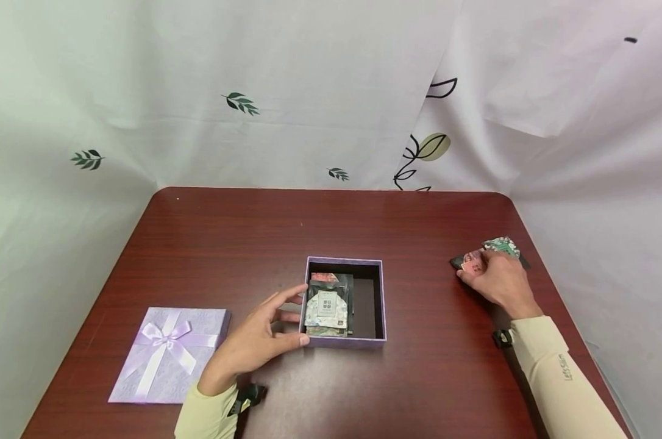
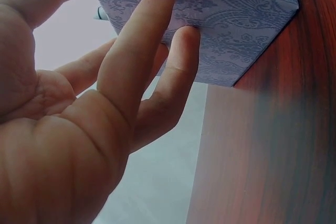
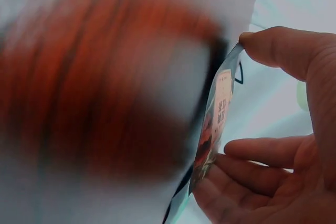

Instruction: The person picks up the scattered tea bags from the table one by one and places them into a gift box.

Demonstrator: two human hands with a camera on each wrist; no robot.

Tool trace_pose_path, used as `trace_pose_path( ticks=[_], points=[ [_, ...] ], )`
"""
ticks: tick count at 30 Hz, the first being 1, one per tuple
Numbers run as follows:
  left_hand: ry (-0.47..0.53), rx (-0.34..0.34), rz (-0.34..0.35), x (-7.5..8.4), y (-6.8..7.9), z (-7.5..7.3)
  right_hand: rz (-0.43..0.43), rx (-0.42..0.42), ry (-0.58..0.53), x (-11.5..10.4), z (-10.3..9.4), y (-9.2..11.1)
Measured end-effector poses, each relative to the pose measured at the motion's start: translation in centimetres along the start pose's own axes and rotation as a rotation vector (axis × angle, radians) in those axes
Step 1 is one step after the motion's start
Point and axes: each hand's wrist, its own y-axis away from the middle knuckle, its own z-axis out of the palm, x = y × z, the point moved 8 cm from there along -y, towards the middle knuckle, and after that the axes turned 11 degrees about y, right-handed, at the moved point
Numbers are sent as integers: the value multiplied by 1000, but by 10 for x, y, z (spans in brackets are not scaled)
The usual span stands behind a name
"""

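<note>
An open purple box (image 1: 383, 299) stands mid-table with several flat printed sachets inside, a white-labelled sachet (image 1: 327, 310) on top. My left hand (image 1: 262, 335) is at its left side, fingertips touching the patterned box wall (image 2: 226, 19) and thumb at the near corner. Far to the right, my right hand (image 1: 501, 280) grips a red-and-pink sachet (image 1: 472, 263). In the right wrist view, the thumb is at one edge of that sachet (image 3: 215, 119) and the fingers at the opposite edge. A green floral sachet (image 1: 503, 246) lies just behind this hand, partly covered.
A lilac lid (image 1: 199, 323) with a ribbon bow lies on the left of the reddish-brown table (image 1: 243, 231). White curtains (image 1: 287, 73) with leaf prints hang behind the table and along both sides.
</note>
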Motion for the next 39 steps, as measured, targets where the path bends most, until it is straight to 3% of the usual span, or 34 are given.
trace_pose_path(
  ticks=[12,16,27,39],
  points=[
    [2,2,-6,0,1,-1,-91,89,-64,-29,-25,1],
    [-5,6,0,1,1,-1,-138,129,-93,-48,-39,1],
    [7,-8,30,0,1,0,-241,139,-115,-99,-64,2],
    [1,-15,56,1,0,0,-414,146,-148,-171,-90,6]
  ],
)
